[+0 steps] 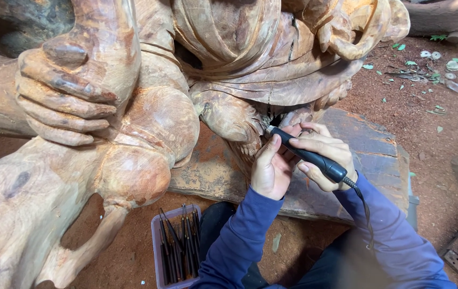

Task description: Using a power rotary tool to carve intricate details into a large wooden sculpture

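Nearest the camera are the two blue sleeves [250, 235] and, just left of them on the red dirt floor [443, 134], a pale plastic tray [157, 251] packed with dark carving bits [178, 243].

The right hand [325, 155] is closed around a black rotary carving handpiece [306, 154], held like a pen, its cord [365, 214] trailing back over the right sleeve. The left hand [271, 168] is curled beside it, thumb pressed along the tool's front end to steady it. The tip is hidden in a dark crevice at the base of the large wooden sculpture [229, 59], which stands on a weathered plank [368, 155] near the plank's middle; whether the tip touches wood cannot be told.

The handpiece looks light, rigid and slim, with a smooth barrel that could slip; the sound grip is well forward on the barrel, clear of the cutting end and of the cord joint. The cord is soft and likely to drag. The sculpture appears very heavy and hard, not something to shift, with a cracked band above the work spot and a carved hand [63, 91] at far left.
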